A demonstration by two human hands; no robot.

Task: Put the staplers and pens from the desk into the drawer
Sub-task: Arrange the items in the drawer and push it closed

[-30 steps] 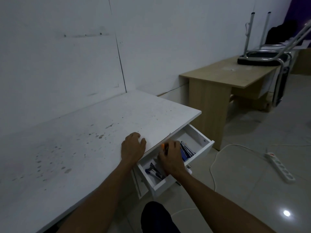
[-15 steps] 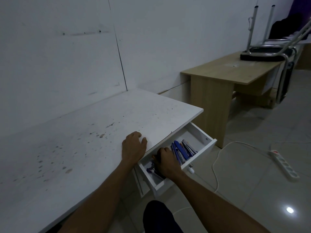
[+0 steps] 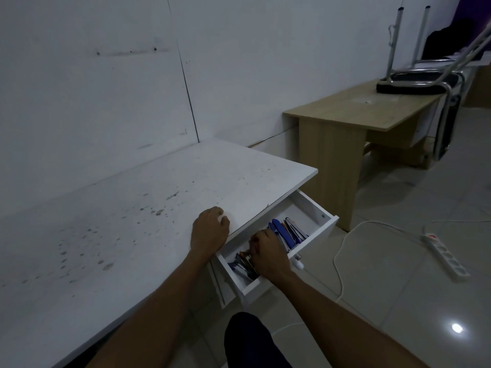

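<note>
The white drawer (image 3: 313, 208) under the stained white desk (image 3: 148, 208) is pulled out. Blue staplers (image 3: 283, 232) lie in its far half, and several pens and small blue items (image 3: 243, 266) lie in its near half. My right hand (image 3: 268, 254) is down inside the drawer's middle, fingers curled around an orange-tipped pen among those items. My left hand (image 3: 210, 232) rests palm down on the desk's front edge just above the drawer, holding nothing. The desk top carries no staplers or pens.
A wooden table (image 3: 353, 120) with an upturned chair (image 3: 414, 81) stands to the right. On the tiled floor lie a white cable (image 3: 342, 245) and a power strip (image 3: 443, 254). My knee (image 3: 249, 341) is below the drawer.
My right hand, holding an orange-tipped pen above the drawer a second ago, has gone down into the drawer toward its near half. The left hand has stayed on the desk edge.
</note>
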